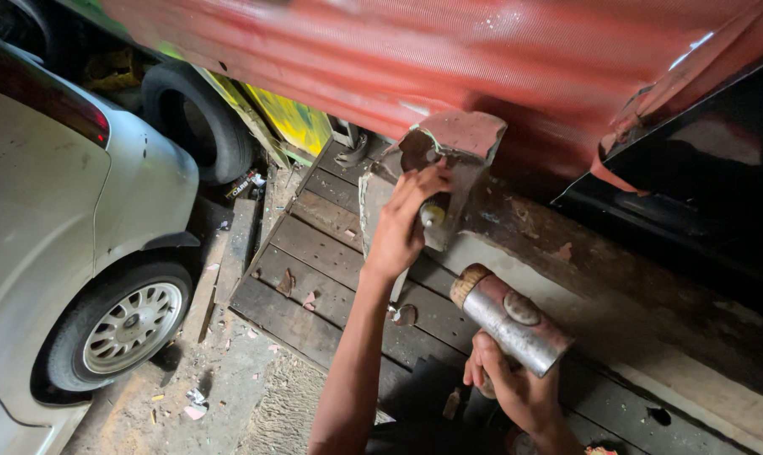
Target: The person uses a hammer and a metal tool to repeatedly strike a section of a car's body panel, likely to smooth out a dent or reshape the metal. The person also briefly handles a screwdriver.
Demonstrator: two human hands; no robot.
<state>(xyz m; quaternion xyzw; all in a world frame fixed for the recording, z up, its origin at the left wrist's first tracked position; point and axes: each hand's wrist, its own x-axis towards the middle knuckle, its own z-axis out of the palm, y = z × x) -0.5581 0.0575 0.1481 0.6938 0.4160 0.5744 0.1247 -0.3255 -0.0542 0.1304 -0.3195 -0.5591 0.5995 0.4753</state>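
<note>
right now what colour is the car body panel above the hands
Red, a faded red car panel, seen in the head view.

Overhead, the red curved metal body panel (449, 59) blocks access. The dark wooden slatted platform (314, 253) below offers open passage; the white car (53, 219) obstructs leftward.

head cam | looks down, close | over hands, red car body (482, 59)

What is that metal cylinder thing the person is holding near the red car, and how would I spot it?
Start at the big red car body across the top, then drop to the dark wooden planks below it. There the right hand grips a stubby heat-gun-like tool: silver barrel, reddish worn casing, tan ringed nozzle pointing toward the left hand.
</note>
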